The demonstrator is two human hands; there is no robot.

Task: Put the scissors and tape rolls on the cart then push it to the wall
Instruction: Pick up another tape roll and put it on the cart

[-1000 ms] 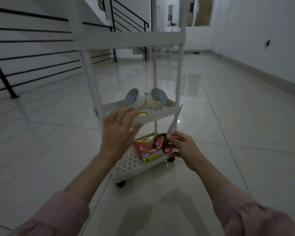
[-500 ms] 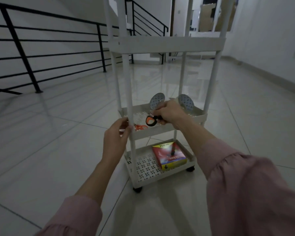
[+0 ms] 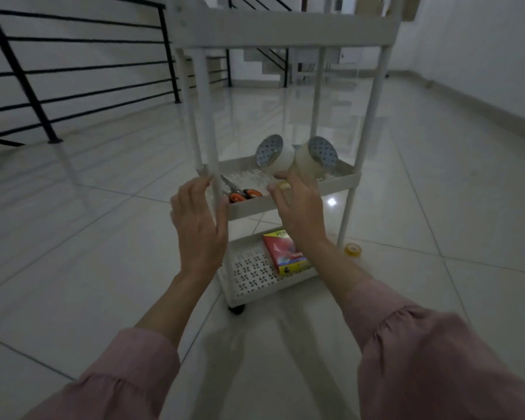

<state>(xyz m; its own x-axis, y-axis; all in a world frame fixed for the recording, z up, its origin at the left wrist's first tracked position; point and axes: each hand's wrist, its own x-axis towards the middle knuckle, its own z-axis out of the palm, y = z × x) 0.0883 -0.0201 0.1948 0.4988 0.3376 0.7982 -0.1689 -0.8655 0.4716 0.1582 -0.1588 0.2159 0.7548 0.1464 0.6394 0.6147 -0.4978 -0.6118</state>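
Observation:
A white three-tier cart on black wheels stands on the tiled floor. Orange-handled scissors lie at the front left of its middle shelf. Two large pale tape rolls stand on edge at the back of that shelf. A small yellow tape roll sits just beyond my right fingers. My left hand is open, its fingers beside the cart's front left post. My right hand is open in front of the middle shelf's rim, holding nothing.
A red and yellow box lies on the bottom shelf. Another small yellow tape roll lies on the floor by the cart's right post. A black stair railing runs along the left. A white wall stands at the right.
My right hand has let go of the scissors, which now lie on the middle shelf, and has drawn back to the rim. My left hand has opened beside the post.

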